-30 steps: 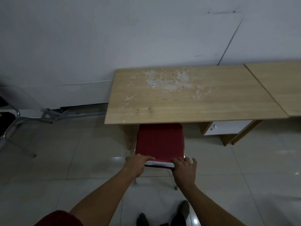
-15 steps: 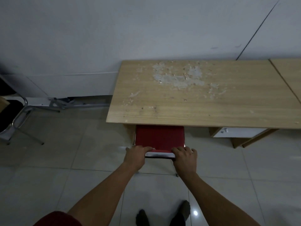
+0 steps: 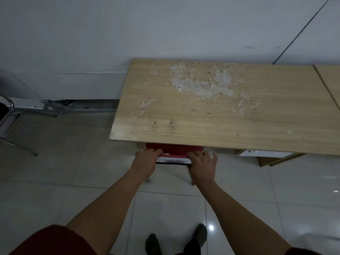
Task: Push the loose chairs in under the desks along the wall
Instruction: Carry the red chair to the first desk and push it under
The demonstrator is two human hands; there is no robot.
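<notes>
Wall (image 3: 128,34), white, with the wooden desk (image 3: 220,111) set against it, top flecked with pale debris; a second desk (image 3: 331,81) butts its right end, and a metal chair frame (image 3: 11,122) stands well apart on the tiled floor (image 3: 55,181) at left. Red chair (image 3: 174,150), nearly all under the desk's front edge, only its rear strip showing. Your left hand (image 3: 145,161) and right hand (image 3: 201,165) each curl over the chair's back rail, fingers closed on it.
</notes>
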